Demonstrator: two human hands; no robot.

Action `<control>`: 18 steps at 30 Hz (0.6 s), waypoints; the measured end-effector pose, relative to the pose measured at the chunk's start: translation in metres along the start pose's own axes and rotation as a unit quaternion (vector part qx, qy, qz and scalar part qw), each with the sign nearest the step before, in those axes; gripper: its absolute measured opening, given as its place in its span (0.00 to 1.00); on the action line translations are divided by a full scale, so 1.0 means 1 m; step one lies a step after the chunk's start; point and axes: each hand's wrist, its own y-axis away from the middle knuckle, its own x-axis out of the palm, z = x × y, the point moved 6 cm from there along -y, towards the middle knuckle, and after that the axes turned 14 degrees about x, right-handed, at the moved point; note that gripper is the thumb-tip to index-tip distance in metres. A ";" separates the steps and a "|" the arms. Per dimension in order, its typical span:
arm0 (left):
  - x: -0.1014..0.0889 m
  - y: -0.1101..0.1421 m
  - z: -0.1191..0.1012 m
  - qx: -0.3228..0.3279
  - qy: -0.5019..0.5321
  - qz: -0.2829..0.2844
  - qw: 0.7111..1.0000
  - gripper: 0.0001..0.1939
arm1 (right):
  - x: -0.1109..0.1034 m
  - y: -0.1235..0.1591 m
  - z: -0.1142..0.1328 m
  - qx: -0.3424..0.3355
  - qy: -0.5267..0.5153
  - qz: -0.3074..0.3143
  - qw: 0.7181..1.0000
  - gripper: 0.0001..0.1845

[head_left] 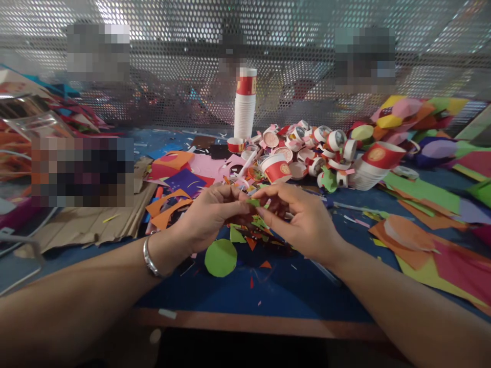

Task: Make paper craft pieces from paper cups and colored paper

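Note:
My left hand (217, 212), with a silver bracelet (150, 257) at its wrist, pinches a small piece of green paper (253, 203) between thumb and fingers. From the other side, my right hand (293, 220) grips the same piece, its fingertips bent in close to the left ones. Part of the paper is hidden by the fingers. Below them a green paper circle (221, 257) lies flat on the blue table (268, 296). Orange, red and green scraps (251, 243) are strewn under both hands.
Behind the hands lie a heap of cut cup pieces (307, 145), a tall cup stack (244, 110) and a tilted stack (378, 163). Coloured paper sheets (445, 255) spread at right. Flat cardboard (95, 230) is at left. A perforated metal screen (172, 92) stands behind.

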 end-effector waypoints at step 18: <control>0.002 0.001 -0.002 -0.029 0.016 0.019 0.999 0.07 | -0.001 0.003 0.004 -0.007 0.002 -0.003 1.000 0.09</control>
